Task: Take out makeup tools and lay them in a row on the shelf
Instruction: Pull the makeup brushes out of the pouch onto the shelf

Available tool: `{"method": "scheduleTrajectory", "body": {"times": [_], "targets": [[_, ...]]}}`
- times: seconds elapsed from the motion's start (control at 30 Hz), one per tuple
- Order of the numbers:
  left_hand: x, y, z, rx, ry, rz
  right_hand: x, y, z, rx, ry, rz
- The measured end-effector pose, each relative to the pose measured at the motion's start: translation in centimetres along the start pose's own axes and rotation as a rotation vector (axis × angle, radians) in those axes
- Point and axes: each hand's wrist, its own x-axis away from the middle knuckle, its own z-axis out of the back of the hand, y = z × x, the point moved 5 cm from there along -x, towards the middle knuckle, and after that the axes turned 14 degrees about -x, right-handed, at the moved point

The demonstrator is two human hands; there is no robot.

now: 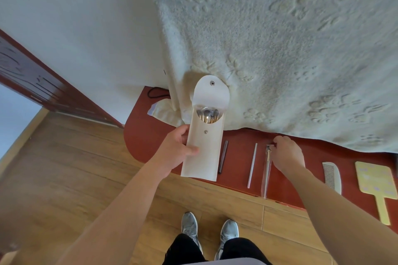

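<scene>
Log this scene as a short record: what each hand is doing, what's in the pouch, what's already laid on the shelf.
left hand: holds the cream pouch above the shelf's left part, flap open
pouch contents: brushes showing in the opening
right hand: pinches the top end of the sleeved tool, which lies on the shelf
row, left to right: dark pencil, pale stick, sleeved tool, comb, yellow hand mirror
behind the row: fuzzy blanket draped over the shelf's back
</scene>
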Motion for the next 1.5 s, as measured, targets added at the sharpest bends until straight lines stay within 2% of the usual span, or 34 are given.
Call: {"method": "scheduleTrajectory", "body": {"times": [0.17, 0.33, 0.43, 0.67, 0.97, 1.33, 1.5], "targets": [[-0.1, 0.3, 0.2, 0.012, -0.024, -0.007, 0.9, -2.1, 2.5, -0.098, 0.068, 0.022], [0.0, 0.5, 0.3, 0.024, -0.064, -0.018, 3.5, -9.0, 7.7, -0.262, 0.226, 0.317], [0.3, 0.9, 0.5, 0.021, -0.081, -0.040, 5.2, -13.7, 9.9, -0.270, 0.296, 0.547], [1.3, 0.8, 1.4, -0.011, -0.108, -0.084, 7.1, -21.4, 9.7, -0.209, 0.204, 0.796], [2.5, -0.2, 3.0, -0.005, -0.123, -0.114, 7.1, -25.3, 7.0, -0.184, 0.089, 0.727], [2.7, -0.8, 4.4, -0.011, -0.135, -0.140, 7.8, -27.2, 6.9, -0.240, 0.161, 0.736], [2.9, -0.9, 4.7, -0.033, -0.140, -0.146, 7.3, -27.2, 8.4, -0.321, 0.252, 0.701]]}}
